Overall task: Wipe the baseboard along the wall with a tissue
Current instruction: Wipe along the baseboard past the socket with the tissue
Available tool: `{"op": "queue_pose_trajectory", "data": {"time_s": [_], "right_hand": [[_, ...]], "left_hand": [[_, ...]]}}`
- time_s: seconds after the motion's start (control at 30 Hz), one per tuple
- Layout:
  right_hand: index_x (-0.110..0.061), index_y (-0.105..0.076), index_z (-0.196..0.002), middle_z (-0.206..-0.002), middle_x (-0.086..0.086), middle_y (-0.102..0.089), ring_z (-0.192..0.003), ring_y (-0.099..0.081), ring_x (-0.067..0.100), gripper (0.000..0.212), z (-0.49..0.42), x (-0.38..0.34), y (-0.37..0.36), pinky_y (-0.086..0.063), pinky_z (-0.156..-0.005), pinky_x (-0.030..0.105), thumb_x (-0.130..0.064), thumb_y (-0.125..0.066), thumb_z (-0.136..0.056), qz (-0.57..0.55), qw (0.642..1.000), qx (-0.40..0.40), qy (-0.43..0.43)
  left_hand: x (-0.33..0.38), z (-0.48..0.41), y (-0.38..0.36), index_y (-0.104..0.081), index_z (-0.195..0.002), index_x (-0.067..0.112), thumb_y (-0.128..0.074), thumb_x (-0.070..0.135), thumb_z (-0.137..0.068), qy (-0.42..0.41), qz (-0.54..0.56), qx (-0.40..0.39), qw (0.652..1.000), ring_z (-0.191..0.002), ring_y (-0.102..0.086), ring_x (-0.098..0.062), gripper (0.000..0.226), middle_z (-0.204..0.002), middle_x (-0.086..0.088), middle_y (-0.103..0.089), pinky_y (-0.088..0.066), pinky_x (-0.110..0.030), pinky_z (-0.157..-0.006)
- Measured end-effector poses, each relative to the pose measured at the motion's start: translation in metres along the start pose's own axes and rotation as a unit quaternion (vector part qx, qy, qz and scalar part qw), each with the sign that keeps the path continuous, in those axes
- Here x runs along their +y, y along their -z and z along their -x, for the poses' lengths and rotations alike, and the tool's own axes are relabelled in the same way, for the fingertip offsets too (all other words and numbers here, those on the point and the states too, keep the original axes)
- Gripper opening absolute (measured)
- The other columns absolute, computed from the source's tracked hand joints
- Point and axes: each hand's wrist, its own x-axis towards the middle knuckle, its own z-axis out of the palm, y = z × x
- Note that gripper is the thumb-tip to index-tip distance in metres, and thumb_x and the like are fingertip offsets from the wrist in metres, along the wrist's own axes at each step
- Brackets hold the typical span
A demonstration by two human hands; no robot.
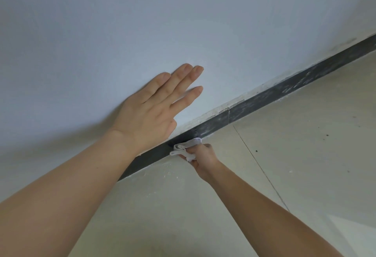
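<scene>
head view: left hand (150, 112) lay flat, fingers spread, on the wall (183, 23); right hand (200, 158) clenched a tissue (186, 149) against the dark baseboard (264, 99).

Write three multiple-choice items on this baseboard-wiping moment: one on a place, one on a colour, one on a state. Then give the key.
1. Where is the tissue?
A. against the baseboard
B. flat on the floor
C. high on the wall

2. What colour is the baseboard?
A. white
B. dark grey
C. red

3. How is the left hand?
A. clenched in a fist
B. gripping the tissue
C. open, fingers extended toward the wall

Key: 1 A, the right hand presses it there; 2 B, a dark strip with pale smears; 3 C, it holds nothing.
</scene>
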Motion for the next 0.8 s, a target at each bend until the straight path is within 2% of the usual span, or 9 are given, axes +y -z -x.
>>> {"op": "queue_pose_trajectory", "data": {"time_s": [0.1,0.23,0.37,0.43,0.5,0.6,0.67,0.73,0.8], "right_hand": [[0.011,-0.053,-0.088,-0.08,0.027,-0.063,-0.067,-0.07,0.033,0.026,0.0,-0.025,0.006,-0.06,-0.07,0.037,0.026,-0.033,-0.08,-0.052,0.998,0.04,0.01],[0.012,-0.051,-0.09,-0.086,0.021,-0.061,-0.08,-0.065,0.032,0.019,0.008,-0.072,0.031,-0.058,-0.068,0.03,0.018,-0.034,-0.089,-0.086,0.994,0.07,0.017],[0.004,-0.053,-0.104,-0.091,0.027,-0.062,-0.063,-0.068,0.031,0.024,0.01,-0.093,0.072,-0.06,-0.058,0.035,0.014,-0.04,-0.085,-0.22,0.952,0.182,0.111],[0.003,-0.057,-0.107,-0.096,0.028,-0.065,-0.067,-0.068,0.034,0.031,0.013,-0.082,0.076,-0.06,-0.063,0.039,0.013,-0.042,-0.082,-0.131,0.965,0.203,0.1],[-0.004,-0.057,-0.11,-0.092,0.022,-0.067,-0.064,-0.068,0.034,0.035,0.018,-0.058,0.06,-0.06,-0.066,0.041,0.012,-0.045,-0.081,-0.015,0.982,0.182,0.052],[-0.013,-0.055,-0.111,-0.077,0.014,-0.058,-0.059,-0.063,0.03,0.037,0.016,-0.029,0.017,-0.058,-0.065,0.039,0.012,-0.047,-0.085,0.011,0.986,0.164,-0.034],[-0.005,-0.058,-0.112,-0.072,0.016,-0.063,-0.058,-0.063,0.029,0.029,0.008,-0.022,-0.009,-0.059,-0.056,0.034,0.006,-0.047,-0.087,-0.02,0.989,0.131,-0.062],[0.01,-0.059,-0.105,-0.084,0.02,-0.064,-0.06,-0.06,0.025,0.026,0.004,-0.03,-0.02,-0.051,-0.039,0.022,0.007,-0.043,-0.085,-0.066,0.99,0.098,-0.081],[0.01,-0.058,-0.092,-0.093,0.022,-0.061,-0.055,-0.06,0.021,0.023,0.005,-0.047,-0.013,-0.045,-0.036,0.014,0.012,-0.036,-0.085,-0.089,0.991,0.077,-0.064]], "left_hand": [[0.001,0.0,-0.001,-0.002,-0.155,0.018,-0.035,0.026,-0.085,0.001,-0.001,-0.002,1.0,-0.144,0.007,-0.029,0.078,-0.157,-0.014,0.021,0.008,-0.038,-0.117],[0.002,0.0,-0.003,0.003,-0.155,0.017,-0.032,0.029,-0.087,0.002,-0.016,-0.004,1.0,-0.144,0.01,-0.03,0.078,-0.156,-0.016,0.023,0.011,-0.039,-0.116],[0.001,0.0,-0.004,0.002,-0.155,0.018,-0.029,0.03,-0.088,0.004,-0.021,-0.006,1.0,-0.144,0.012,-0.03,0.075,-0.157,-0.015,0.021,0.011,-0.039,-0.116],[0.001,-0.001,-0.004,0.001,-0.155,0.018,-0.027,0.031,-0.088,0.006,-0.023,-0.009,1.0,-0.145,0.017,-0.032,0.074,-0.157,-0.015,0.021,0.011,-0.04,-0.117],[0.001,-0.001,-0.004,0.002,-0.155,0.018,-0.028,0.032,-0.087,0.007,-0.023,-0.009,1.0,-0.144,0.023,-0.032,0.076,-0.158,-0.015,0.02,0.011,-0.04,-0.117],[0.001,0.0,-0.003,0.0,-0.155,0.018,-0.032,0.031,-0.086,0.007,-0.013,-0.009,1.0,-0.145,0.019,-0.03,0.077,-0.158,-0.014,0.019,0.012,-0.039,-0.117],[0.001,0.0,-0.002,-0.001,-0.155,0.017,-0.033,0.03,-0.085,0.003,-0.008,-0.013,1.0,-0.145,0.012,-0.028,0.078,-0.158,-0.015,0.02,0.012,-0.039,-0.117],[0.001,0.001,-0.001,0.0,-0.155,0.017,-0.033,0.031,-0.085,-0.002,-0.013,-0.018,1.0,-0.145,0.011,-0.029,0.078,-0.157,-0.016,0.02,0.012,-0.04,-0.117],[0.002,0.002,-0.001,0.001,-0.155,0.017,-0.031,0.032,-0.086,-0.005,-0.019,-0.02,1.0,-0.144,0.011,-0.03,0.078,-0.157,-0.016,0.021,0.013,-0.04,-0.116]]}}
